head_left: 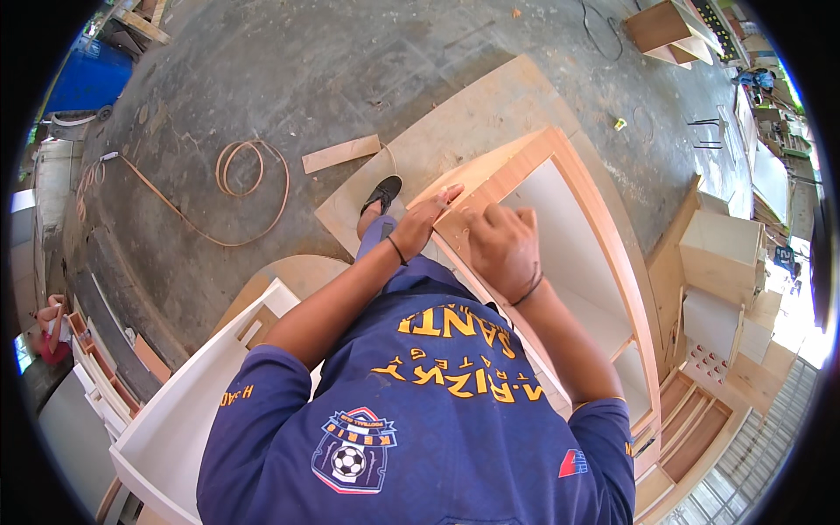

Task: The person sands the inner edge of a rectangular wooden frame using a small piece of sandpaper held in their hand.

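Note:
A wood-grain cabinet (604, 241) with an open front and a pale interior lies in front of me and to my right. At its near left corner my left hand (427, 224) rests on the panel edge, fingers stretched along the wood. Just right of it, my right hand (506, 248) is closed over the wood-grain end rail (503, 182). Anything inside its curled fingers is hidden. Both hands are close together but apart.
A thin board sheet (516, 96) lies under the cabinet. Left on the concrete floor are a coiled edging strip (284, 197) and a short wood piece (341, 154). A white drawer-like box (197, 402) stands by my left arm. More cabinets (717, 249) stand right; a person (57, 324) sits far left.

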The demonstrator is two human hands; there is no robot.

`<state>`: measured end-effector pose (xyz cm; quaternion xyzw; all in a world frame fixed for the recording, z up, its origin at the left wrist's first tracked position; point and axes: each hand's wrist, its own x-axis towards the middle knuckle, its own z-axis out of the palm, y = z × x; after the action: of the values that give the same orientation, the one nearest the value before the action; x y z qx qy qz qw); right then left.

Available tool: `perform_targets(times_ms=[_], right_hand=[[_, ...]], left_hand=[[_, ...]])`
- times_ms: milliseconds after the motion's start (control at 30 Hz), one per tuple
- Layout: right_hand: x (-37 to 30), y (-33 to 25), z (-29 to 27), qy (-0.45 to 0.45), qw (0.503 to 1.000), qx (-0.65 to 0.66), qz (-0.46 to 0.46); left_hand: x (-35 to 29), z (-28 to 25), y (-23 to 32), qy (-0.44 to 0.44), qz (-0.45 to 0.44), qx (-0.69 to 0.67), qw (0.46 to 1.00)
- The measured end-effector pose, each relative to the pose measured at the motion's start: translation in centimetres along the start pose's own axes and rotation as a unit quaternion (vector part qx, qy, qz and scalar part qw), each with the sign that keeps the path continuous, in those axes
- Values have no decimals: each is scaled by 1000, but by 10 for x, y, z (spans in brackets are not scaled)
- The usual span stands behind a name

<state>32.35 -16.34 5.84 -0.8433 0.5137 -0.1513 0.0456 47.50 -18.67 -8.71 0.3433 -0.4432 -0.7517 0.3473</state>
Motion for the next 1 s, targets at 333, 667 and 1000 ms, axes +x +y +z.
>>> perform_targets(times_ms=[333,667,1000], right_hand=[[-2,2,2,-10,1000,4,5],[-1,7,-2,-42,999,-4,-10],[4,44,-3,50,992,-1,113]], left_hand=[[1,2,-2,-3,-13,-12,1000],[-1,4,11,11,2,17,1000],[-1,0,2,5,-16,35,999]])
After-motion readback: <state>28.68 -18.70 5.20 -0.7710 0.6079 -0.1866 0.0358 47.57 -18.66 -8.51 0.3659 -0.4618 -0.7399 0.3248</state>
